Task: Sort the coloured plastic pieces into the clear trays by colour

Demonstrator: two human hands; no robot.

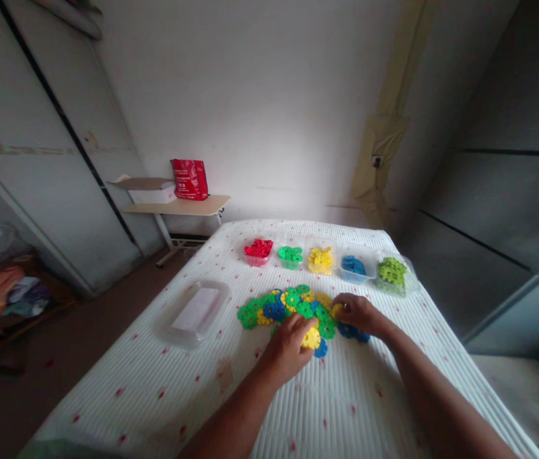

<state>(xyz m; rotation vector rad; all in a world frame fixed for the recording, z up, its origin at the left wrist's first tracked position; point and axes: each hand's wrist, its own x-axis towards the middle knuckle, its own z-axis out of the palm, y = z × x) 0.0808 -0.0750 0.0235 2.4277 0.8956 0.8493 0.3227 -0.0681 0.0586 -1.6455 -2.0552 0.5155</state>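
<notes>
A loose pile of flat, notched plastic discs (305, 310) in green, yellow and blue lies on the white cloth in front of me. At the pile's near edge, my left hand (289, 347) is closed on a yellow disc (311, 338). A blue disc (321, 349) lies just beside it. My right hand (358, 311) is at the pile's right end, its fingers pinched on another yellow disc (337, 310). Blue discs (354, 333) lie below that hand. Some of the pile is hidden behind my left hand.
Behind the pile stand clear tubs of red (258, 250), green (291, 256), yellow (321, 260), blue (355, 266) and light green pieces (392, 273). A clear plastic container (197, 313) with a pale sheet lies left. Beyond, a small table (187, 206) holds a red bag (189, 180).
</notes>
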